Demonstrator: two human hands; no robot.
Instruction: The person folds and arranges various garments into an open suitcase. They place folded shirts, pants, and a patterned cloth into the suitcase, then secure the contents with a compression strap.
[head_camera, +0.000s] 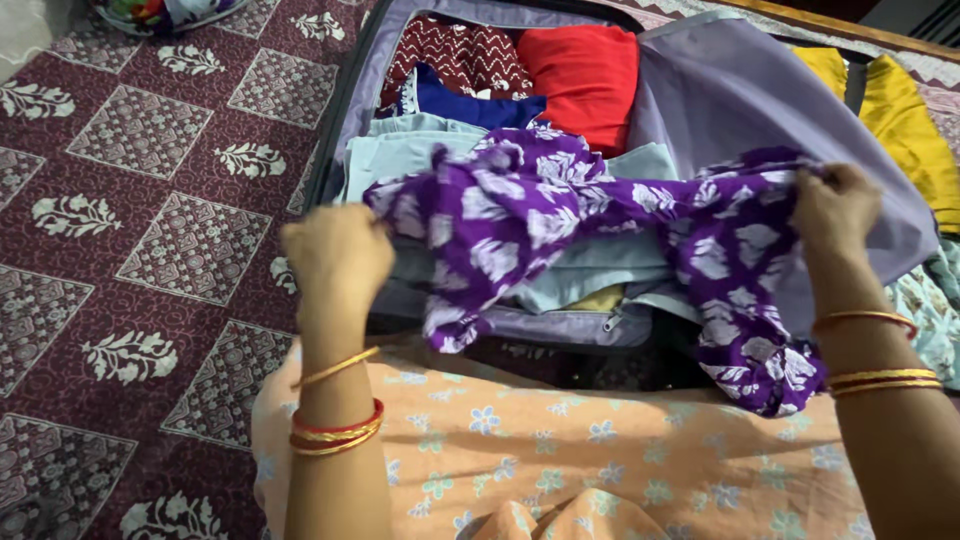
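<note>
A purple garment with white flowers (560, 215) hangs stretched between my two hands above an open grey suitcase (740, 90). My left hand (338, 252) grips its left end in a closed fist. My right hand (835, 208) pinches its right end, and a loose part droops down below that hand. Both wrists carry gold and red bangles. Inside the suitcase lie folded clothes: a red piece (585, 75), a maroon patterned piece (460, 55), a blue piece (480, 105) and pale blue pieces (400, 150).
The suitcase rests on a maroon bedspread with white floral squares (150, 220). A yellow cloth (900, 120) lies at the right behind the lid. My lap, in peach flowered fabric (560, 450), fills the near edge. Colourful fabric (150, 12) sits at the top left.
</note>
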